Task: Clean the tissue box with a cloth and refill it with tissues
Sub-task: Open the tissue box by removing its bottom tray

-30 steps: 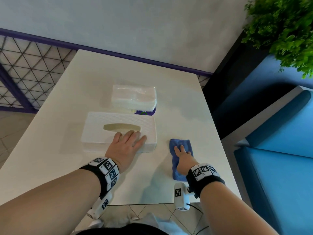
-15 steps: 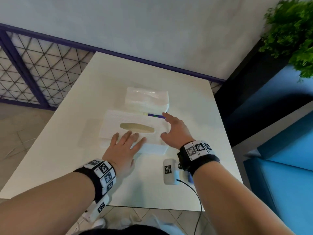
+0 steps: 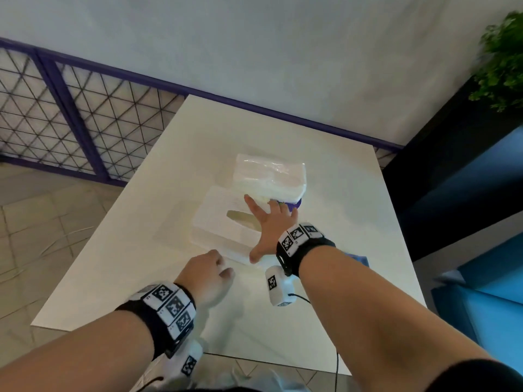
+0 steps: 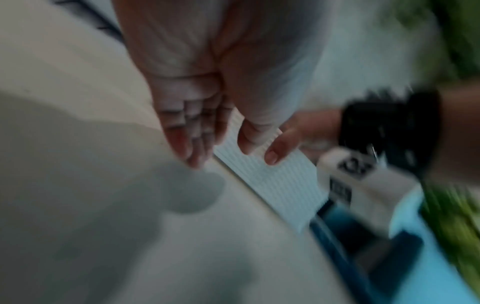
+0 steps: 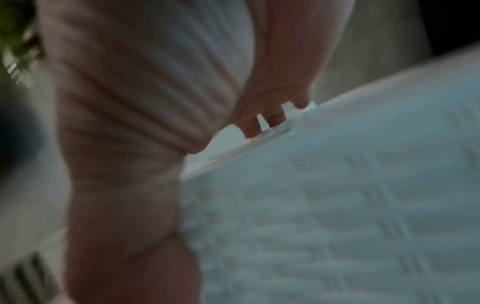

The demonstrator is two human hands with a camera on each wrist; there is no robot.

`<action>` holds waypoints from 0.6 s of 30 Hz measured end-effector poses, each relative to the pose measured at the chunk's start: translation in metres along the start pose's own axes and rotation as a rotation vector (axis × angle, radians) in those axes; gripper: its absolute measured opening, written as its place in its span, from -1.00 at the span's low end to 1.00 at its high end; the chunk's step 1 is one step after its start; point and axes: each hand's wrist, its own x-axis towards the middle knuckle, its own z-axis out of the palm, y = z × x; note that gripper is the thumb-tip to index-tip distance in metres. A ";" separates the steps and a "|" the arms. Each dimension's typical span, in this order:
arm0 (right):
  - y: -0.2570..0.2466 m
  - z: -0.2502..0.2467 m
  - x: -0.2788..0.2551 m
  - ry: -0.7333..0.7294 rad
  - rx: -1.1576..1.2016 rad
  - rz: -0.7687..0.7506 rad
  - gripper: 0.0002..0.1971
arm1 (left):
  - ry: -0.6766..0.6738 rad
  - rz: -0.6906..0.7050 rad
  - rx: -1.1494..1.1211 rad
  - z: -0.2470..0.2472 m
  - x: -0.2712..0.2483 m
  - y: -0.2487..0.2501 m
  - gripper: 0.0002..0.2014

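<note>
Presently, the right hand (image 3: 271, 224) lies spread flat over the near-right part of the white ribbed rectangular tissue box (image 3: 218, 222): fingers (image 3: 252, 203) straight and wide apart, palm on the lid, thumb down the box's near side wall. The fingertips reach the far edge of the box, just short of the clear-wrapped white pack of tissues (image 3: 270, 176), which sits directly beyond them, touching or nearly touching the box. The right wrist view is blurred; it shows the fingertips (image 5: 275, 119) at an edge of a white surface, detail unclear.

Left hand (image 3: 208, 271): fingers loosely curled, holding nothing, hovering or resting just at the near-left corner of the box; contact cannot be told. The left wrist view, also blurred, shows the curled fingers (image 4: 192, 131) beside the ribbed wall of the box (image 4: 280, 185).

The oval slot in the lid is partly covered by the right palm. A corner of blue cloth (image 3: 360, 260) shows behind the right wrist, on the white tabletop (image 3: 339, 210). Box, pack and cloth all rest on this tabletop.

Further out: black wristbands with printed square markers on both wrists, a purple-framed wire grille (image 3: 85, 120) to the left, a green plant (image 3: 503, 60) at upper right.
</note>
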 end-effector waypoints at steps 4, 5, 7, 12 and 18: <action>0.005 -0.008 -0.008 0.026 0.413 -0.010 0.42 | 0.005 -0.208 -0.667 -0.021 0.013 -0.002 -0.73; 0.007 -0.011 -0.010 0.019 0.501 -0.027 0.42 | 0.028 -0.191 -0.772 -0.028 0.012 0.002 -0.82; 0.010 -0.015 -0.015 0.000 0.629 -0.051 0.42 | 0.016 -0.157 -0.973 -0.038 0.008 0.010 -0.81; 0.016 -0.015 -0.024 -0.002 0.785 -0.055 0.41 | 0.057 -0.139 -1.075 -0.043 0.004 0.025 -0.74; 0.018 -0.010 -0.031 0.005 0.818 -0.004 0.41 | 0.089 -0.135 -1.049 -0.043 -0.002 0.038 -0.70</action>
